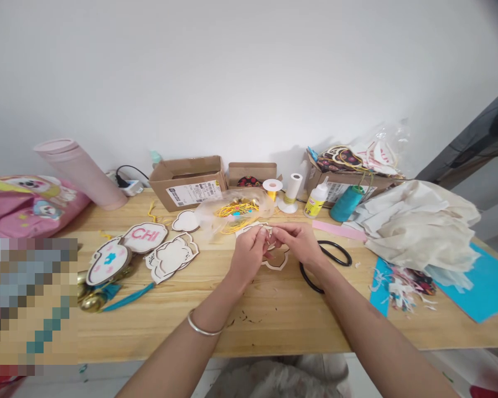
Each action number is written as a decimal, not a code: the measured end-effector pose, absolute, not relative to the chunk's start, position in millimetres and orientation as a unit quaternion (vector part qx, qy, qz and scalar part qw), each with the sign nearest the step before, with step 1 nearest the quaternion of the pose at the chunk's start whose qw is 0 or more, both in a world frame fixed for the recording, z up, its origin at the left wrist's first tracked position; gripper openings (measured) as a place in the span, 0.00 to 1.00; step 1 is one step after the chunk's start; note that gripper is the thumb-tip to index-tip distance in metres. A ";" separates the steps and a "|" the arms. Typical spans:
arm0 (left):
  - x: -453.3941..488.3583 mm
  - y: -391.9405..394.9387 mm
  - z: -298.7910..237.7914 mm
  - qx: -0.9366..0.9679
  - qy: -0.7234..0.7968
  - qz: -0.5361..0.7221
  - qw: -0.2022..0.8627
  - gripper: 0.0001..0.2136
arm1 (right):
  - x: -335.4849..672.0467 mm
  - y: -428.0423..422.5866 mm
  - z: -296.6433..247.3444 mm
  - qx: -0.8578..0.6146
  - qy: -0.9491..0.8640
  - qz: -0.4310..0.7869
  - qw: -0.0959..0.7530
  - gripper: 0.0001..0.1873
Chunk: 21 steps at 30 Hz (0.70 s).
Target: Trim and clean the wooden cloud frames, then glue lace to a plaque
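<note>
Over the middle of the table, my left hand and my right hand meet, fingertips pinched together on a small pale wooden cutout. My fingers cover much of it, so its full outline is hidden. Just beneath lies a pale, dark-edged wooden frame piece, partly behind the hands. Two black loops, like scissor handles, show on both sides of my right wrist. Beyond my fingers sits a clear plastic bag with yellow cords and small bells.
Left are cloud-shaped plaques, wooden cutouts, brass bells and a pink tumbler. Cardboard boxes, a glue bottle and teal thread line the back. Right: crumpled fabric, blue sheets, scraps.
</note>
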<state>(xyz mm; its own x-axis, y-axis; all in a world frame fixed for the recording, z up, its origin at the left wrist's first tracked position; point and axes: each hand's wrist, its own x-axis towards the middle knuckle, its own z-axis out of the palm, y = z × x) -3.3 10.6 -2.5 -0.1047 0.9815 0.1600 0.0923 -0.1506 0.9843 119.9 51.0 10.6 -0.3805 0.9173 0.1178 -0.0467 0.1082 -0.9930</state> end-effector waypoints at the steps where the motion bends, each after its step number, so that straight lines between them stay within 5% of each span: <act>1: -3.3 10.8 -3.6 0.543 0.510 0.538 0.394 0.14 | 118.5 50.8 10.4 -0.369 -0.617 0.542 0.436 0.08; 21: 7.8 5.9 -3.9 0.577 0.539 0.510 0.342 0.14 | 103.5 44.4 -7.3 -0.474 -0.638 0.280 0.539 0.09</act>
